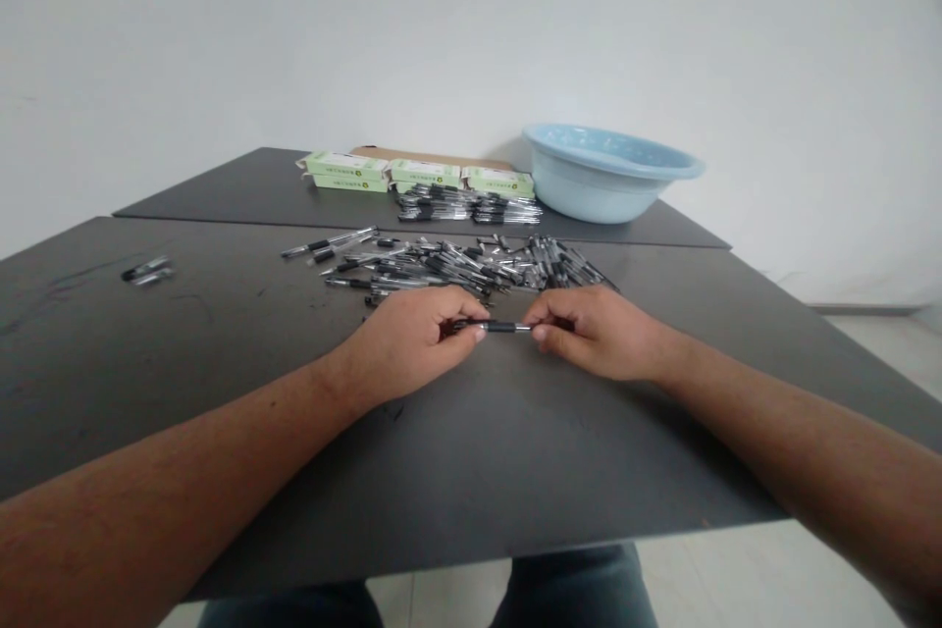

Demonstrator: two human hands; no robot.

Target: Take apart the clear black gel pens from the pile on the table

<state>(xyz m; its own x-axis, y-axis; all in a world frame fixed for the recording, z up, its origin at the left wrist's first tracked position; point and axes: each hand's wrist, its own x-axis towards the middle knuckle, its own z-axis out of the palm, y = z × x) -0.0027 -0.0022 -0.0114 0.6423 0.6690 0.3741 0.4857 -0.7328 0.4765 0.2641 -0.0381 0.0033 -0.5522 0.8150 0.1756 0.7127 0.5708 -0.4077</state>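
Between my two hands a pen (504,326) with a black grip lies level, just above the near part of the dark table (471,471). The fingers of my left hand (416,339) pinch its left end. At the right end, the thumb and fingers of my right hand (600,329) are closed on the same pen. Both of its tips are partly hidden by my fingers. Right behind my hands spreads a loose pile of pens (448,265), clear with black grips, pointing in several directions.
Farther back, pens lie in neater stacks (434,206) before several green and white boxes (345,172). A light blue basin (603,182) stands at the back right, near the wall. A few small pen parts (147,270) lie at the left. A seam crosses the table.
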